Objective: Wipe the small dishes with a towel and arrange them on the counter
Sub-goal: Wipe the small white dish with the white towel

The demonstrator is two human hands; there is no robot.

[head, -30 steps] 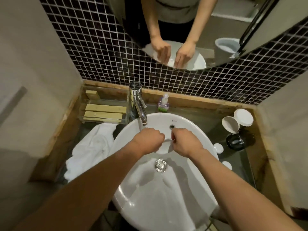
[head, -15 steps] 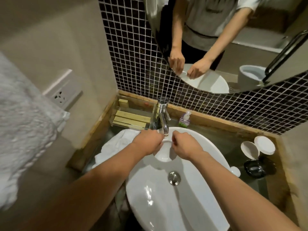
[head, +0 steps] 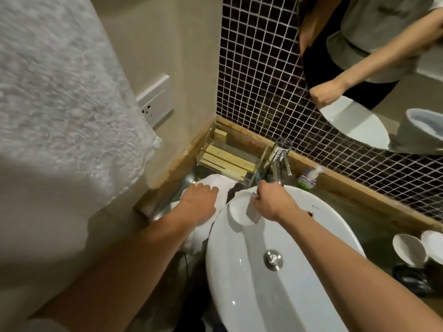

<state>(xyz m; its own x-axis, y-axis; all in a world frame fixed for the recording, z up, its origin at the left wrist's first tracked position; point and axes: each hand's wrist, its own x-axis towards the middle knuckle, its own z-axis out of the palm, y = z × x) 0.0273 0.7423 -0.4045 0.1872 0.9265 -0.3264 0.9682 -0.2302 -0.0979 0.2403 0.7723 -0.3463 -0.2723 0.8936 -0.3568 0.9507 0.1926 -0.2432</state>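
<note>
Hands are now working apart: a moment ago both were holding the small dish [head: 242, 209] under the tap [head: 278, 164], and now the left hand [head: 200, 200] is pressing down on the white towel [head: 215, 185] lying on the desk [head: 374, 221] left of the sink [head: 275, 271], fingers curling into the cloth. Meanwhile the right hand [head: 269, 202] is pinching the dish by its rim, tilted over the basin's back edge. Rinsing seems finished, and wiping looks to be starting next. Two more dishes [head: 410, 250] are waiting at the far right.
</note>
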